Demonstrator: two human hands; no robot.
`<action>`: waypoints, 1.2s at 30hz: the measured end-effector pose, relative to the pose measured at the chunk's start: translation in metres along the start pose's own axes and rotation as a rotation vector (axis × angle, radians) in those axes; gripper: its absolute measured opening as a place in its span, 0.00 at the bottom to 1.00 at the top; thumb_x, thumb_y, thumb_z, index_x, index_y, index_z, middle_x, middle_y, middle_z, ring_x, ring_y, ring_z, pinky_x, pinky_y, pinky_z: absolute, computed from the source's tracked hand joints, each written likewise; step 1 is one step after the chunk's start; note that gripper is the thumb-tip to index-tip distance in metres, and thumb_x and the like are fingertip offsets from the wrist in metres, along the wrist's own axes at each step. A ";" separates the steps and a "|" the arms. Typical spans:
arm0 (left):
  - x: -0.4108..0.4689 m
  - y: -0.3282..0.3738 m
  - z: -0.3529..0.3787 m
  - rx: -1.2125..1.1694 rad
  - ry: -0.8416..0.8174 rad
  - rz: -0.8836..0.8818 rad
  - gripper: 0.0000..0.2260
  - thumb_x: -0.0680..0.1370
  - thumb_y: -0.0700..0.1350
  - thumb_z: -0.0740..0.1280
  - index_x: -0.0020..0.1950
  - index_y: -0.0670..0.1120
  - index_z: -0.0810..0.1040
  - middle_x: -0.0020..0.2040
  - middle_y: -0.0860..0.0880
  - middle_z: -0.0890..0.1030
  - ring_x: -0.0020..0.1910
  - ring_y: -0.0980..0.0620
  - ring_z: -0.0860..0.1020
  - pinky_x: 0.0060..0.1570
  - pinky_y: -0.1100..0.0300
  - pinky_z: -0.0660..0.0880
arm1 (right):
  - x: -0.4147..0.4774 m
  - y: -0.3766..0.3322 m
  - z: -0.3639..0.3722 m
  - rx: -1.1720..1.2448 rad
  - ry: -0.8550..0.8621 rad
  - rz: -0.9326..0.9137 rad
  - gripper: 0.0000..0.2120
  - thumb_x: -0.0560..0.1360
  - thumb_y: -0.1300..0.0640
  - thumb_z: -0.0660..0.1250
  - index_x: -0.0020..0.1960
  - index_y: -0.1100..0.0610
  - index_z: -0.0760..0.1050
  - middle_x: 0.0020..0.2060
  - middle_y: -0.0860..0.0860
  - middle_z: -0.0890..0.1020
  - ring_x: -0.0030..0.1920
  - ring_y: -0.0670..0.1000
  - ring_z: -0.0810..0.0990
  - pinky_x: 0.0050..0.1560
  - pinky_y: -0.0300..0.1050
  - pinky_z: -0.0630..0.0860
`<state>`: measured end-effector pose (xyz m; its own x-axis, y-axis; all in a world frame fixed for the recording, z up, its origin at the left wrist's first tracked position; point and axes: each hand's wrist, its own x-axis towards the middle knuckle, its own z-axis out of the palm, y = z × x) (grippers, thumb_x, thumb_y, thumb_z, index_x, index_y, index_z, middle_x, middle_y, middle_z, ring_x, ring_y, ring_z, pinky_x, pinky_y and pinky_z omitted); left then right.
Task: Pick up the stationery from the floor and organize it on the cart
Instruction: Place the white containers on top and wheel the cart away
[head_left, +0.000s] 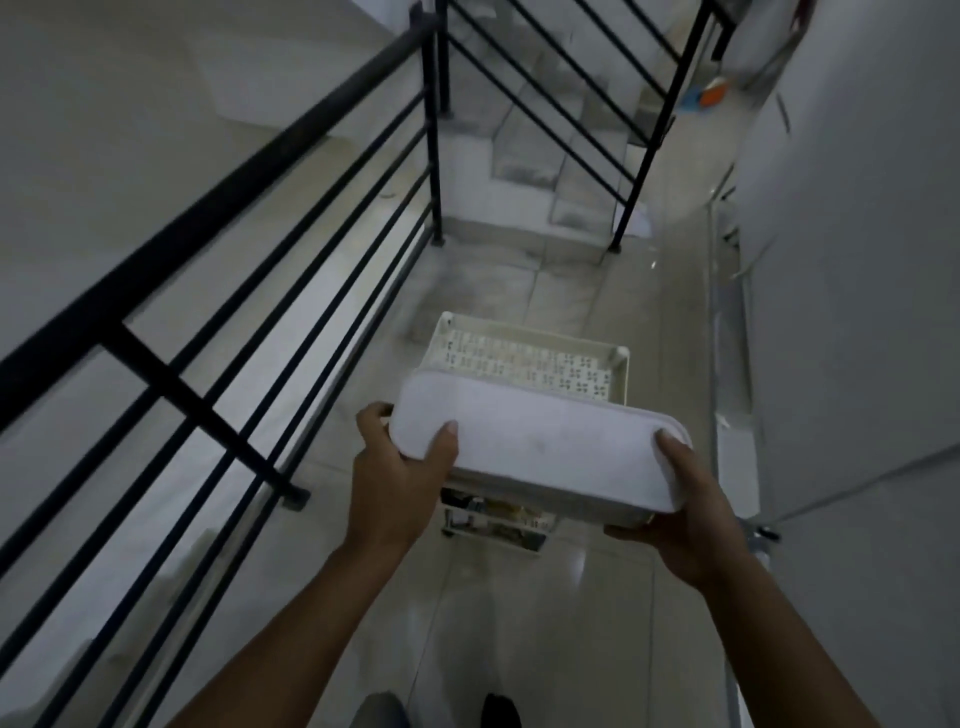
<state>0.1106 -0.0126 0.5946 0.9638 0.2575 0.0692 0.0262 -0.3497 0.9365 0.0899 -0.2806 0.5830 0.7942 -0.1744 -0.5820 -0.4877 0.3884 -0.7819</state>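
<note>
Currently: left hand (402, 467) and right hand (685, 512) clamped on opposite ends of white case (540, 447).
Case hangs above cart (524, 358), just beyond hands; tilted, it may catch the rim and slide off.

A black metal railing (260, 187) with slanted bars is seen along the left. Grey concrete stairs (524, 156) are flanked further ahead by a second black railing (661, 130). A white wall (857, 260) is set on the right, and a blurred orange and blue object (704, 96) is glimpsed beside it.
</note>
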 end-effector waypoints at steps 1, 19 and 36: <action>0.012 0.008 0.005 0.014 0.008 0.040 0.24 0.72 0.54 0.70 0.60 0.49 0.63 0.46 0.61 0.74 0.41 0.64 0.78 0.33 0.64 0.79 | 0.005 -0.009 0.002 0.013 -0.003 -0.014 0.17 0.73 0.40 0.64 0.60 0.44 0.74 0.57 0.55 0.79 0.57 0.62 0.77 0.52 0.70 0.75; 0.180 -0.031 0.052 0.088 -0.367 0.078 0.32 0.71 0.63 0.67 0.70 0.56 0.59 0.54 0.51 0.77 0.48 0.51 0.79 0.41 0.60 0.77 | 0.122 -0.061 0.051 0.028 0.179 0.114 0.26 0.70 0.37 0.68 0.65 0.45 0.71 0.61 0.55 0.75 0.58 0.64 0.74 0.49 0.74 0.75; 0.165 -0.058 0.042 0.092 -0.429 0.072 0.33 0.66 0.68 0.65 0.66 0.63 0.57 0.57 0.51 0.74 0.51 0.52 0.77 0.40 0.70 0.73 | 0.112 -0.035 0.046 -0.608 0.360 -0.291 0.20 0.72 0.30 0.60 0.54 0.41 0.78 0.48 0.45 0.83 0.49 0.50 0.82 0.46 0.57 0.82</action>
<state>0.2790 0.0119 0.5372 0.9864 -0.1608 -0.0335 -0.0406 -0.4367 0.8987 0.2125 -0.2726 0.5556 0.8047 -0.5185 -0.2891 -0.4734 -0.2667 -0.8395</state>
